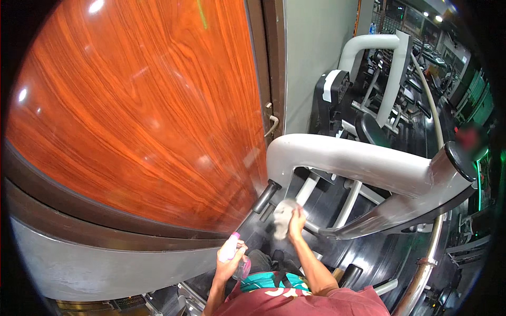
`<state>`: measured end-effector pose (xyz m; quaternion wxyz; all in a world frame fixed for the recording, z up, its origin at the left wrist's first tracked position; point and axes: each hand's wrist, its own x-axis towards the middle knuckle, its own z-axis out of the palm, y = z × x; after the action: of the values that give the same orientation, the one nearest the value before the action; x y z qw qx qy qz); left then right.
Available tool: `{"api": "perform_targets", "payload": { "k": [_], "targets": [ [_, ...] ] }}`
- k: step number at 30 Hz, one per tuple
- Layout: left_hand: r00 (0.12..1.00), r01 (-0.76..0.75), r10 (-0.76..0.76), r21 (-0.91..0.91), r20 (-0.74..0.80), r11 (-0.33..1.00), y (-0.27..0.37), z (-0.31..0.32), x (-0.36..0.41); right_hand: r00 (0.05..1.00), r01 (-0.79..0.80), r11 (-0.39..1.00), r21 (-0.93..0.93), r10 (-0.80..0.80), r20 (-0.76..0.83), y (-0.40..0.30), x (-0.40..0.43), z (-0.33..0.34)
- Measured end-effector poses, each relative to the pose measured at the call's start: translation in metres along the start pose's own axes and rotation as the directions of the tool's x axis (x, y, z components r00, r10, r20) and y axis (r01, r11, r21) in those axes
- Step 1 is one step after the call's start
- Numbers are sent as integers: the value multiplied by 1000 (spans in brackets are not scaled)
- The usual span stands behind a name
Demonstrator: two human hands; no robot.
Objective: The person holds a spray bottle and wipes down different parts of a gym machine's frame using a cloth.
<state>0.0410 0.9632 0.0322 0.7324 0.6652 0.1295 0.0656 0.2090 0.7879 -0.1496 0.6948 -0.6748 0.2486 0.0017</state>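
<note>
My left hand point(229, 260) grips a spray bottle point(242, 269) with a pink and white trigger head, its clear body showing below my fingers. In my right hand point(296, 225) is a whitish cloth point(284, 219), blurred and bunched. The cloth is in front of the lower frame of a gym machine, close to a black cylindrical grip point(267, 196); whether it touches the metal I cannot tell. Above and to the right of that hand bends the machine's thick silver-grey tube point(348, 156).
A glossy wood-grain door point(150, 110) with a lever handle point(272, 125) stands at the left. Another grey machine frame point(391, 79) is behind. A metal pole point(419, 272) rises at my right. Dark flooring point(355, 252) runs below. A person point(470, 140) is at the far right.
</note>
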Motion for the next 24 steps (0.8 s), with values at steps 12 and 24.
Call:
{"api": "perform_targets", "payload": {
  "k": [12, 24],
  "targets": [
    [996, 23, -22, -14, 90, 1000, -5, 13, 11, 983, 170, 440, 882, -140, -119, -246, -68, -103],
    [979, 27, -11, -78, 203, 997, -8, 31, 21, 561, 760, 634, 144, -526, -639, -231, -40, -20]
  ]
}}
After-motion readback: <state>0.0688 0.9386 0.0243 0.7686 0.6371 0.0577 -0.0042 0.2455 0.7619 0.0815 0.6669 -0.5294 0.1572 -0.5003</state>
